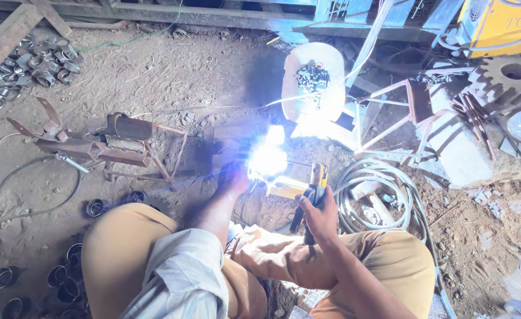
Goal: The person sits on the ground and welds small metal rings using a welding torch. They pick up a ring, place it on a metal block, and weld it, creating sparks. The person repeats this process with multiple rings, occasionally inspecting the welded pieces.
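Dusty dirt floor (172, 77) spread under the squatting person, littered with metal scrap. From the head camera, the right hand (316, 215) had its fingers (305, 204) wrapped fully around the dark grip of a yellow-bodied electrode holder (317, 180), whose rod ran leftward from the fingertips into a white-blue welding arc (267, 158). The left hand (234, 177) reached just beside the glare; whether its fingers were closed on the workpiece or only pressed against it could not be told, since the flash washed them out. The piece being welded lay on the floor right at the arc, just ahead of both hands and hidden by the light. Beyond the right fingers lay a coil of pale hose (378, 195); well left of the left fingers sat a rusty metal frame (118, 145), with short steel rings (33, 65) heaped farther off and more rings near the left knee. To weld this well, I judged that the rod tip should keep a short, steady gap, with the left hand holding the piece firmly and clear of the glare.
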